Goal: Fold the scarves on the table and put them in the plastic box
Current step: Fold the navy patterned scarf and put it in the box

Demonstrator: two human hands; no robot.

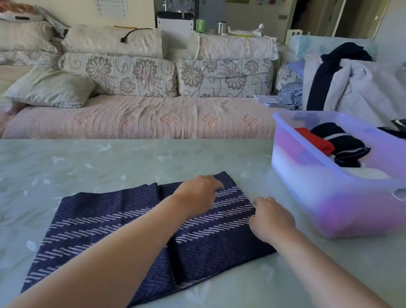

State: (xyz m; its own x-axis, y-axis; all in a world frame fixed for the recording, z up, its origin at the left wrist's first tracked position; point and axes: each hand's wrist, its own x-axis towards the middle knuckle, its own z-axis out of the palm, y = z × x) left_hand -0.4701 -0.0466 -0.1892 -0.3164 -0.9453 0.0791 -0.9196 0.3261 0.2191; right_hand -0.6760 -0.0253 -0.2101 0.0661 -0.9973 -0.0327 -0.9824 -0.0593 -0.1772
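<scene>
The navy striped scarf (91,211) lies just beside the plastic box (308,188), its long axis running away from it. Left hand (198,194) and right hand (272,219) rest on its box-side end with fingers bent; I can't tell if they pinch it.

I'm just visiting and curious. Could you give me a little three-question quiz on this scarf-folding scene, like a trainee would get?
1. True or false: the plastic box is empty.
2. The navy striped scarf lies: A) in the box, B) on the table, C) on the sofa.
3. Fill in: the left hand and right hand both hold the ____.
Key: 1 false, red cloth and dark cloth lie inside; 2 B; 3 scarf.
</scene>
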